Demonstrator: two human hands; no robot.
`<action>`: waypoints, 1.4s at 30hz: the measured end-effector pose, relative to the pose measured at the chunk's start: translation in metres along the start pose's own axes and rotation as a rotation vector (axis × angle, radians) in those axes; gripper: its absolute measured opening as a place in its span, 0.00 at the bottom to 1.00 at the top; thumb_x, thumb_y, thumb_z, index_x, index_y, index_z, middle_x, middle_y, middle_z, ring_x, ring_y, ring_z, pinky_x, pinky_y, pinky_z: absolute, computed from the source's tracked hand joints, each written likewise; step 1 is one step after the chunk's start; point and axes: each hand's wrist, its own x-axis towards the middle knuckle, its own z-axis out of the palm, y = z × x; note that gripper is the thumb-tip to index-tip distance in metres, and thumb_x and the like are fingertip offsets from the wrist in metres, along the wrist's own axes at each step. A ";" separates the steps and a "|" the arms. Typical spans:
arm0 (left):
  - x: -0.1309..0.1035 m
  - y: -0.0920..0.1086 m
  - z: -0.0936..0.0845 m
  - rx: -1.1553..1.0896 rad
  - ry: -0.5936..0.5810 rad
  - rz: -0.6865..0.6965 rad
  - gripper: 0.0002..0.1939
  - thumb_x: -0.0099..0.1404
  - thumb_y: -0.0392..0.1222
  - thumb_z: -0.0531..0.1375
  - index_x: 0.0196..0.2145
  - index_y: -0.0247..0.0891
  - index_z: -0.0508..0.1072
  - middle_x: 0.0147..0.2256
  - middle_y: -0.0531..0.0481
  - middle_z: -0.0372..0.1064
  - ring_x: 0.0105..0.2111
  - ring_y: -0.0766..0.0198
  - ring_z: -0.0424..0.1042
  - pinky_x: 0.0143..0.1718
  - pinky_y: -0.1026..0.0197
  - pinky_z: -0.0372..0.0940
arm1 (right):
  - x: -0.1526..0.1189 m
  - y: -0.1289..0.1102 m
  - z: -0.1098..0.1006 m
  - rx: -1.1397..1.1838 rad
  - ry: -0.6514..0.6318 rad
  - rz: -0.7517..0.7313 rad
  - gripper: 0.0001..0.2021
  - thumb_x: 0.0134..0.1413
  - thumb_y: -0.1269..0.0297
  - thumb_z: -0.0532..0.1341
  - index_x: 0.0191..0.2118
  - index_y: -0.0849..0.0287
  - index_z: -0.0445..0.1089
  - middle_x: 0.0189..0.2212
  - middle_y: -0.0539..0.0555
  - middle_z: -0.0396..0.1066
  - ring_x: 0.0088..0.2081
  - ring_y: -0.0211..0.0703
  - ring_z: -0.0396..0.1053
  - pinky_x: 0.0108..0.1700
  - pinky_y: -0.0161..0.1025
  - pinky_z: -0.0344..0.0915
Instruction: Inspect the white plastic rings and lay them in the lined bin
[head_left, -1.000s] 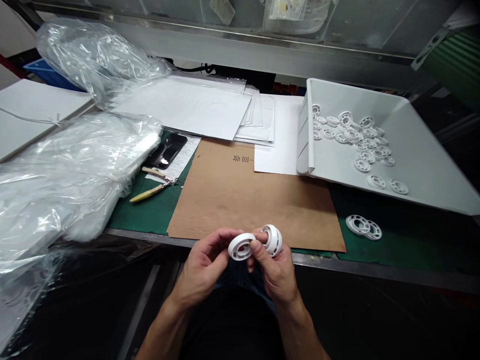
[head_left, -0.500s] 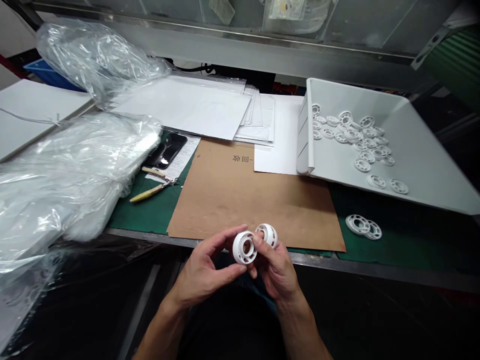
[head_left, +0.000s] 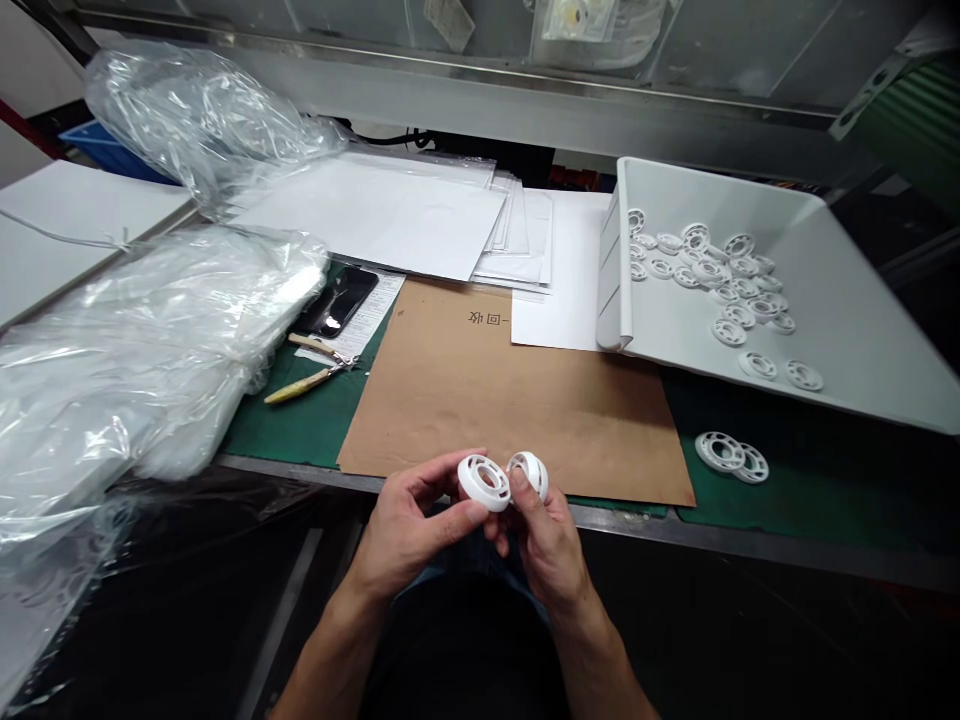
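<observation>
My left hand (head_left: 412,520) grips a white slotted plastic ring (head_left: 474,497) between thumb and fingers, its holed face tilted up. Close beside it, my right hand (head_left: 551,540) pinches a second white ring (head_left: 534,470), which stands more on edge. The two rings are side by side and nearly touch; whether they meet is hard to tell. Both hands are above the front edge of the bench, before a brown cardboard sheet (head_left: 510,410). Some of my right fingers are hidden behind the rings.
A grey bin (head_left: 847,300) with several similar rings stands at the right. Two more rings (head_left: 720,452) lie overlapping on the green mat. At the left are nippers (head_left: 304,385), a phone (head_left: 341,300) and plastic bags (head_left: 150,330). White sheets (head_left: 382,210) lie behind the cardboard.
The ring in my left hand has tilted so its face points more upward. My right hand has turned its ring and shifted slightly left. The view has moved a little.
</observation>
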 end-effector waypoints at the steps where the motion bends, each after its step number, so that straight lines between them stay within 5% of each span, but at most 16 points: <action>1: 0.000 0.000 0.000 -0.015 -0.002 -0.010 0.25 0.56 0.45 0.77 0.51 0.39 0.84 0.39 0.47 0.85 0.38 0.60 0.80 0.44 0.63 0.74 | 0.000 0.000 0.000 0.010 0.007 0.003 0.25 0.61 0.39 0.66 0.33 0.61 0.75 0.18 0.48 0.69 0.19 0.32 0.62 0.21 0.29 0.58; 6: 0.000 -0.003 -0.004 -0.071 -0.020 -0.054 0.24 0.55 0.49 0.78 0.49 0.41 0.85 0.41 0.46 0.85 0.41 0.58 0.80 0.47 0.62 0.74 | 0.000 -0.001 0.002 0.055 0.012 -0.021 0.23 0.61 0.40 0.67 0.36 0.60 0.75 0.19 0.48 0.68 0.20 0.32 0.63 0.21 0.28 0.59; 12: 0.002 -0.009 -0.008 -0.133 -0.110 -0.063 0.24 0.57 0.53 0.76 0.48 0.40 0.85 0.32 0.50 0.80 0.36 0.62 0.77 0.43 0.65 0.72 | 0.000 -0.003 0.003 0.088 -0.031 -0.096 0.20 0.66 0.45 0.64 0.38 0.60 0.77 0.21 0.48 0.68 0.22 0.34 0.64 0.22 0.29 0.59; 20: 0.005 -0.010 -0.008 -0.177 -0.211 -0.050 0.25 0.56 0.52 0.77 0.49 0.41 0.83 0.41 0.48 0.82 0.38 0.63 0.78 0.43 0.67 0.71 | -0.001 0.002 0.001 0.096 -0.032 -0.151 0.16 0.68 0.50 0.64 0.40 0.60 0.78 0.22 0.49 0.69 0.23 0.34 0.64 0.23 0.30 0.59; 26: 0.001 -0.016 -0.012 0.008 -0.120 0.077 0.28 0.55 0.36 0.77 0.53 0.46 0.78 0.47 0.50 0.81 0.46 0.61 0.79 0.47 0.67 0.71 | 0.000 0.005 -0.005 0.021 -0.053 -0.221 0.12 0.65 0.55 0.67 0.36 0.58 0.78 0.29 0.50 0.73 0.24 0.33 0.65 0.28 0.33 0.61; 33: -0.003 -0.024 -0.013 0.104 -0.085 0.201 0.23 0.62 0.35 0.72 0.54 0.48 0.76 0.45 0.52 0.80 0.46 0.62 0.79 0.49 0.66 0.71 | 0.000 0.005 -0.007 0.016 -0.022 -0.242 0.09 0.61 0.57 0.68 0.36 0.56 0.82 0.43 0.53 0.72 0.25 0.33 0.67 0.27 0.36 0.63; 38: -0.005 -0.027 -0.013 0.179 -0.059 0.225 0.21 0.64 0.36 0.71 0.54 0.45 0.75 0.46 0.49 0.79 0.45 0.60 0.79 0.50 0.63 0.72 | -0.001 0.005 -0.007 0.012 -0.002 -0.222 0.09 0.61 0.57 0.69 0.35 0.57 0.81 0.42 0.53 0.73 0.25 0.33 0.67 0.27 0.36 0.62; 42: -0.006 -0.024 -0.012 0.238 -0.035 0.219 0.23 0.62 0.36 0.71 0.54 0.44 0.73 0.48 0.48 0.79 0.47 0.58 0.79 0.50 0.62 0.72 | 0.002 0.005 -0.008 -0.016 0.016 -0.184 0.12 0.63 0.55 0.67 0.35 0.59 0.79 0.28 0.49 0.71 0.24 0.35 0.63 0.28 0.34 0.60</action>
